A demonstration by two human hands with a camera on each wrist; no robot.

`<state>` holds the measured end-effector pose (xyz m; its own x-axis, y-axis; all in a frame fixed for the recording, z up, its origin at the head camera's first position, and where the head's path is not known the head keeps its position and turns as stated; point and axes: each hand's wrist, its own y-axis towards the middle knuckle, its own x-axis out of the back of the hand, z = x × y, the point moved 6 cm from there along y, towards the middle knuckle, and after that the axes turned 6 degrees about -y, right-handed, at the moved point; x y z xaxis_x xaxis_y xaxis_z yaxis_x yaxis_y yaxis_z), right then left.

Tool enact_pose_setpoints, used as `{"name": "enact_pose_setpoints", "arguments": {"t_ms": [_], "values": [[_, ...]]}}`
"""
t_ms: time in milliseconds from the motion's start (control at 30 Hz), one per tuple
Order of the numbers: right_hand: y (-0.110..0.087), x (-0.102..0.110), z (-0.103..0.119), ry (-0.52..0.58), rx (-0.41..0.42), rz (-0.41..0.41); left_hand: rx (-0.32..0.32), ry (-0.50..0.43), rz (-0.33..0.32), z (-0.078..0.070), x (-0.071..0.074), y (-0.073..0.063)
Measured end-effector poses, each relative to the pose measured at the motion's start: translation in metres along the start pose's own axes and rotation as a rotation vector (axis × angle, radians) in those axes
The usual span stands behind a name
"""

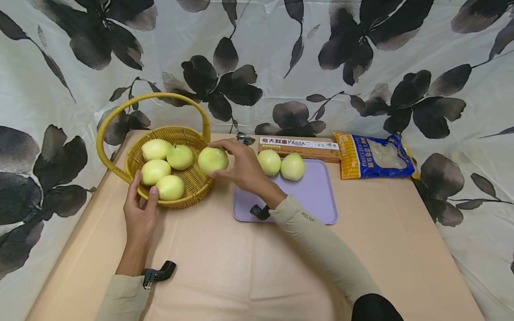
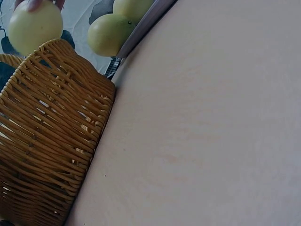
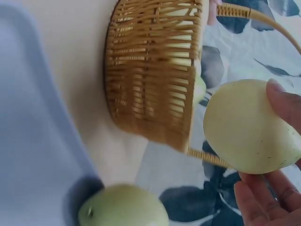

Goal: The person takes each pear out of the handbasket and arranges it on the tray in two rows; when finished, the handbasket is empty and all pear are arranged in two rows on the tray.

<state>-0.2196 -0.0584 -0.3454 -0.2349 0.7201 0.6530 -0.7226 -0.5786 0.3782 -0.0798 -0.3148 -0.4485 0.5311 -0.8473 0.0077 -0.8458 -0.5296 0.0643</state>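
The box (image 1: pixel 299 149) bears "意大利面" and, right after it, "PASTA" in capitals on its white strip; the smaller line on the brown part beneath includes "flavor", its other words too blurred to read surely. On the blue part of the bag (image 1: pixel 353 157), "ORECCHIETTE" stands in capitals, running sideways, with a line of Chinese characters beside it ending in "意大利面". A small dark mark on the right sleeve (image 1: pixel 325 240) is too small to read.

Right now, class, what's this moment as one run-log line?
right hand: holds pale-green fruit beside basket | left hand: touches basket | basket: four fruits visible | tray: two fruits
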Motion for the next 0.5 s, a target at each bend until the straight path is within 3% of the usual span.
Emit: {"name": "enact_pose_setpoints", "arguments": {"t_ms": [500], "values": [[-0.044,0.060,-0.034,0.033,-0.123,-0.172,0.002,0.027,-0.006,0.001,0.002,0.002]]}}
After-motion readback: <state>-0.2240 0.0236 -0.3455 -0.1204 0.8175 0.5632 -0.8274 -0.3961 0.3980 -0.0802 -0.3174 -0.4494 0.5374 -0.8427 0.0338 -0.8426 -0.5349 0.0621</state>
